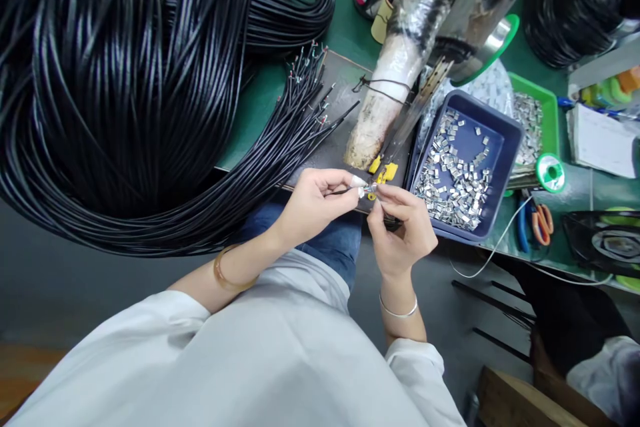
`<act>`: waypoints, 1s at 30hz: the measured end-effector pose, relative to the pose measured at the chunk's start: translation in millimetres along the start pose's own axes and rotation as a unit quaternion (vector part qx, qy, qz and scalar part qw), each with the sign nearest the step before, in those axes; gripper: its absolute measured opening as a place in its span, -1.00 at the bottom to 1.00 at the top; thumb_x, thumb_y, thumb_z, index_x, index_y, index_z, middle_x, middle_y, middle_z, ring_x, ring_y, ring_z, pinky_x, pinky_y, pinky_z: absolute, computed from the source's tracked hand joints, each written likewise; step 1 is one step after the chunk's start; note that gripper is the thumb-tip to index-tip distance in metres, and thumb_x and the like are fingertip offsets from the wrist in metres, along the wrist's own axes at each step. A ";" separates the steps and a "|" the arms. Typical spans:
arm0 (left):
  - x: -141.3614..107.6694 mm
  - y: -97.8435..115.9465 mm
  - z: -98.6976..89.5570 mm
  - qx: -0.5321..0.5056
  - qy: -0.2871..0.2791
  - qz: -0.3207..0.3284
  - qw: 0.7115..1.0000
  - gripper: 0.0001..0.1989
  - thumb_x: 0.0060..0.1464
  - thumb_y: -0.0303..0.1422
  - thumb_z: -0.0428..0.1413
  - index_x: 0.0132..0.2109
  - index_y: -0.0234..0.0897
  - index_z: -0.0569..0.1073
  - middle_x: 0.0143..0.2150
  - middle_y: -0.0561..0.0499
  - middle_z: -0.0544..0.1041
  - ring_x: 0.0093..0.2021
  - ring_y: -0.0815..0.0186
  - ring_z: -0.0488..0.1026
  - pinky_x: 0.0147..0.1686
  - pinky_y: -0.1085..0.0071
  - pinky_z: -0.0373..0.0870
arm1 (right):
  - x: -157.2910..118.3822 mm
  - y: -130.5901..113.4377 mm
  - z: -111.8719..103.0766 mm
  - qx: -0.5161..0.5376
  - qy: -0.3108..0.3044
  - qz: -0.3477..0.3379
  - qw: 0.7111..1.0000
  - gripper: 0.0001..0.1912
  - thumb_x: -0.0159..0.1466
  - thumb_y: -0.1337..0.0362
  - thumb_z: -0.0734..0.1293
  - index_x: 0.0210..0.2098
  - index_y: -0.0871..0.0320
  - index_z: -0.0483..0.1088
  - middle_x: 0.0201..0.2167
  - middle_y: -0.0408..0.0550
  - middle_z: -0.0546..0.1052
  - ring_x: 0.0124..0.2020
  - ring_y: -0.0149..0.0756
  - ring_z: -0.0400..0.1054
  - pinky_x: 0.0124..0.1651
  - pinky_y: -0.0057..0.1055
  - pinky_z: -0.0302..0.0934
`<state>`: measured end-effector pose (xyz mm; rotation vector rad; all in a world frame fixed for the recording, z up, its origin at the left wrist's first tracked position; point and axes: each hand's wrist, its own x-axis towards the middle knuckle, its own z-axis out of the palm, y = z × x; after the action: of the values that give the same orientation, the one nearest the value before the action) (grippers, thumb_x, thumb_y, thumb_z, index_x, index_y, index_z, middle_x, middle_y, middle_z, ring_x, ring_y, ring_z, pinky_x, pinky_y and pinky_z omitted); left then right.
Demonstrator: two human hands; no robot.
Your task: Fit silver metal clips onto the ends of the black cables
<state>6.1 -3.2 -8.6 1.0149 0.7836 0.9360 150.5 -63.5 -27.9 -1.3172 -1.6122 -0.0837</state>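
My left hand (pixel 317 203) pinches the end of a black cable (pixel 341 191), with white wrapping on its fingertips. Meeting it from the other side, my right hand (pixel 406 227) has thumb and fingers closed on a small silvery metal piece (pixel 373 187) at the cable's tip. Fingers partly hide where the two join. Just beyond the fingertips is a yellow fixture (pixel 388 172) on a dark board (pixel 345 83). A bundle of black cables (pixel 280 140) with stripped ends fans out left of it. To the right, a blue tray (pixel 503 173) holds many small metal pieces (pixel 453 190).
A plastic-wrapped duct (pixel 395 67) hangs down just past my hands. Large coils of black cable (pixel 125 80) fill the left. A green tray (pixel 550 103), solder spool (pixel 551 173), orange-handled pliers (pixel 542 223) and paper pad (pixel 603 143) lie right. Another person's dark-clad leg (pixel 565 313) shows lower right.
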 end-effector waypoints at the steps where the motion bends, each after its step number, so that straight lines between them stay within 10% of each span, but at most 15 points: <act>1: 0.8 -0.1 0.4 0.001 0.005 0.000 1.000 -0.93 -0.08 -0.43 0.27 -0.42 -0.37 0.59 -0.44 0.04 0.59 -0.42 0.43 0.47 -0.33 0.52 0.45 | 0.4 -0.1 0.4 0.001 -0.001 0.010 1.000 -0.78 0.20 0.48 0.39 -0.24 0.05 0.41 -0.16 -0.11 0.62 -0.15 -0.32 0.55 -0.14 -0.33 0.52; 17: 3.0 5.5 -1.0 0.035 0.009 -0.002 0.999 -0.90 -0.12 -0.41 0.28 -0.46 -0.37 0.55 -0.46 0.03 0.58 -0.45 0.43 0.46 -0.35 0.50 0.42 | 7.3 -7.9 -1.0 0.023 -0.020 0.030 0.999 -0.80 0.19 0.48 0.39 -0.28 0.06 0.40 -0.16 -0.10 0.60 -0.15 -0.32 0.55 -0.14 -0.33 0.53; 30: -3.5 -1.0 -1.1 0.132 0.020 0.045 0.990 -0.92 0.02 -0.41 0.18 -0.40 -0.34 0.51 -0.59 0.13 0.25 -0.59 0.52 0.08 -0.59 0.52 0.00 | 9.1 -6.2 0.4 0.000 -0.008 0.039 0.999 -0.81 0.21 0.44 0.41 -0.24 0.02 0.47 -0.19 -0.14 0.61 -0.18 -0.33 0.54 -0.29 -0.40 0.47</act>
<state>4.0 -6.3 -9.5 1.2733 0.9181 0.9484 146.4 -59.5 -18.5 -1.3813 -1.5724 -0.0260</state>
